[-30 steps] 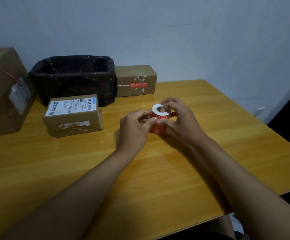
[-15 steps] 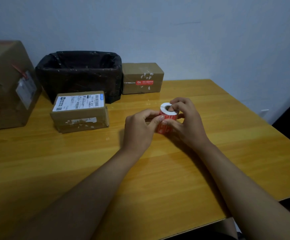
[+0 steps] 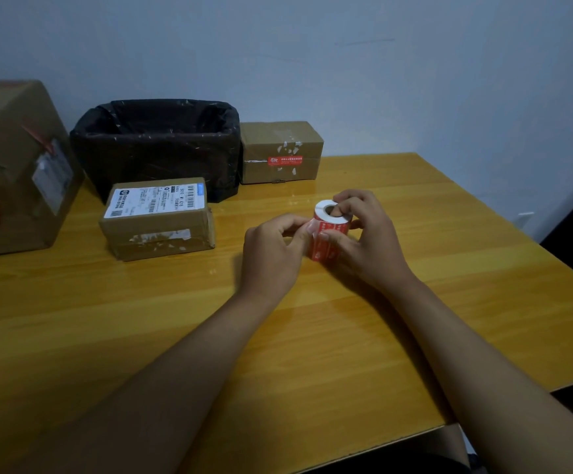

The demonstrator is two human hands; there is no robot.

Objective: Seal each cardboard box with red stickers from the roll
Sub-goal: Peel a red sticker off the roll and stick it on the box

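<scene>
A roll of red stickers (image 3: 330,234) with a white core stands just above the wooden table (image 3: 278,336). My right hand (image 3: 367,237) grips it, one finger in the core. My left hand (image 3: 275,248) pinches the sticker edge on the roll's left side. A flat cardboard box with a white shipping label (image 3: 158,218) lies to the left. Behind it by the wall, a smaller box (image 3: 280,152) carries a red sticker on its front. A large cardboard box (image 3: 11,165) stands at the far left.
A bin lined with a black bag (image 3: 157,145) stands against the wall between the boxes. The table's front edge runs across the lower right, its right edge near a dark object.
Both hands stay on the roll with little change. The view has shifted, so the boxes sit slightly further right in the picture.
</scene>
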